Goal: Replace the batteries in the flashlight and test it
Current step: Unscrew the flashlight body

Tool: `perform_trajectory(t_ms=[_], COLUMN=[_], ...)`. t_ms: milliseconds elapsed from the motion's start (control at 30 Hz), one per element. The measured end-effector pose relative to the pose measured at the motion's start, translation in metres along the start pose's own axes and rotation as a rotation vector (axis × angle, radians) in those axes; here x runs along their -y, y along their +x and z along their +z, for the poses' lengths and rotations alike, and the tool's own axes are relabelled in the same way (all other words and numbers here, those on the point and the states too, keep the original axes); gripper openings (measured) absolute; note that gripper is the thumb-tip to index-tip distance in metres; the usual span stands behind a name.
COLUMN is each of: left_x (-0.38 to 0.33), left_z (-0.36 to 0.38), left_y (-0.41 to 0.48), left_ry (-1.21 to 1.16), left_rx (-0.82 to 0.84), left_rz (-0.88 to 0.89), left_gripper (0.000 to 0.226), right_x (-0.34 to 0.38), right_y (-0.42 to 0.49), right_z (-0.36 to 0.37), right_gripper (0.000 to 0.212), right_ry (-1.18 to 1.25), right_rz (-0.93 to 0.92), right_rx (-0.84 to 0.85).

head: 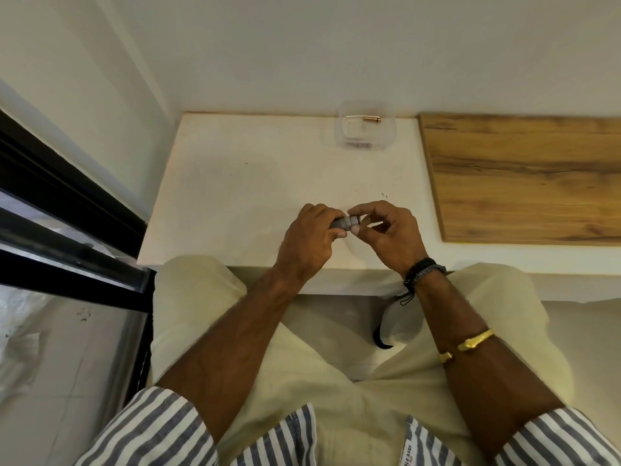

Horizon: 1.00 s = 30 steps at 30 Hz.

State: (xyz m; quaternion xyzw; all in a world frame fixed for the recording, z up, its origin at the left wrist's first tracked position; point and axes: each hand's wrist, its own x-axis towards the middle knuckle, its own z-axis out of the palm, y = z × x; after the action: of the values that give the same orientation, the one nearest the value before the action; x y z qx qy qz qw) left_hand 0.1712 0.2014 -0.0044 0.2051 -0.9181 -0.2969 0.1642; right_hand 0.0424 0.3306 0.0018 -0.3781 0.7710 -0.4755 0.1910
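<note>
A small grey flashlight (pixel 343 223) lies level between both hands, just above the white table (pixel 235 183) near its front edge. My left hand (pixel 307 240) wraps around its body, hiding most of it. My right hand (pixel 386 230) pinches the flashlight's right end with thumb and forefinger, the other fingers spread. A clear plastic container (pixel 367 129) at the table's back edge holds a small brass-coloured cylinder (pixel 371 120) and some darker bits I cannot make out.
A wooden board (pixel 524 176) covers the table's right part. White walls stand behind and to the left. A black-framed glass panel (pixel 67 250) runs along the left. My legs in pale trousers sit under the table's front edge.
</note>
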Motion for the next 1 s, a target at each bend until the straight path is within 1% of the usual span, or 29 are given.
perform_trajectory(t_ms=[133,200,267,367,533,700,800,833,933,1000], left_x=[0.001,0.0004,0.0002,0.001,0.0032,0.0039,0.0032,0.0032,0.003,0.0041], left_z=[0.0011,0.0015,0.0018,0.003,0.0044,0.0054,0.0047,0.0044,0.0037,0.0043], left_y=[0.0002,0.0004,0.0003,-0.0004,0.0005,0.0011,0.0011,0.0012,0.0012,0.0012], left_ry=[0.011,0.011,0.006,0.016,-0.018,-0.017,-0.01,-0.013,-0.018,-0.02], left_rx=[0.013,0.013,0.008,0.015,0.0,0.001,0.0,-0.001,-0.009,-0.014], left_rz=[-0.004,0.002,0.011,0.018,0.01,-0.001,0.005,0.004,-0.003,-0.014], left_gripper=[0.027,0.026,0.025,0.022,0.021,0.023,0.024,0.024,0.024,0.023], right_x=[0.0023,0.0035,0.0029,0.0006,-0.0005,0.0027,0.0042,0.0038,0.0011,-0.001], right_y=[-0.0002,0.0,-0.0001,-0.0005,0.0005,0.0001,-0.0002,-0.0004,-0.0008,-0.0007], right_z=[-0.0017,-0.0008,0.0007,0.0018,-0.0011,-0.0029,-0.0037,-0.0033,-0.0021,-0.0029], right_gripper=[0.028,0.028,0.022,0.015,0.018,0.029,0.042,0.041,0.028,0.025], right_ry=[0.032,0.056,0.016,-0.046,-0.029,0.007,0.07,0.074,0.039,0.067], right_rz=[-0.005,0.067,0.117,0.098,0.028,-0.041,0.027,0.044,0.038,0.057], right_rx=[0.02,-0.007,-0.045,-0.039,-0.016,0.022,0.038,0.031,-0.001,-0.026])
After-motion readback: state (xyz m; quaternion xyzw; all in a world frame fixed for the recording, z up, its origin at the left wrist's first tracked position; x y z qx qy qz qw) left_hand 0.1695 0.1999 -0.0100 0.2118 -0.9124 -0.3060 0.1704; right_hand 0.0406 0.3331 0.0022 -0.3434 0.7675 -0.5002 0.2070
